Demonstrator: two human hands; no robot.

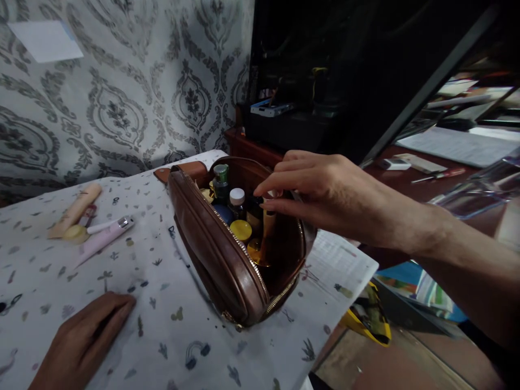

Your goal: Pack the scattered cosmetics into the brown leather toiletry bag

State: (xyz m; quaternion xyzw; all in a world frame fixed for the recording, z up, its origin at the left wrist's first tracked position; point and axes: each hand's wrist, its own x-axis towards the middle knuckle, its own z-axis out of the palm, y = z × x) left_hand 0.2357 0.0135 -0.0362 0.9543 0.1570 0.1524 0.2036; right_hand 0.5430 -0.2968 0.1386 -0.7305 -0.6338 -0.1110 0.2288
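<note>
two bare hands flank a brown zip bag (211,238) that stands unzipped on a patterned white cloth (156,325). the right hand (319,181) reaches in over the bag's right side, its thumb and forefinger drawn close together just above a slim beige container (268,223) inside; whether they actually pinch its top, i cannot tell. to the left of those fingertips, within the bag, are a white-capped bottle (237,198), a green bottle (221,183) and, lower down, a yellow-lidded jar (241,231). the left hand (87,338) rests on the cloth, left of the bag and well apart from it, fingers lying together; its palm is hidden, so i cannot tell if it holds anything. beyond it lie a pink tube (103,239), a round yellow item (76,234) and a long beige tube (78,208).
</note>
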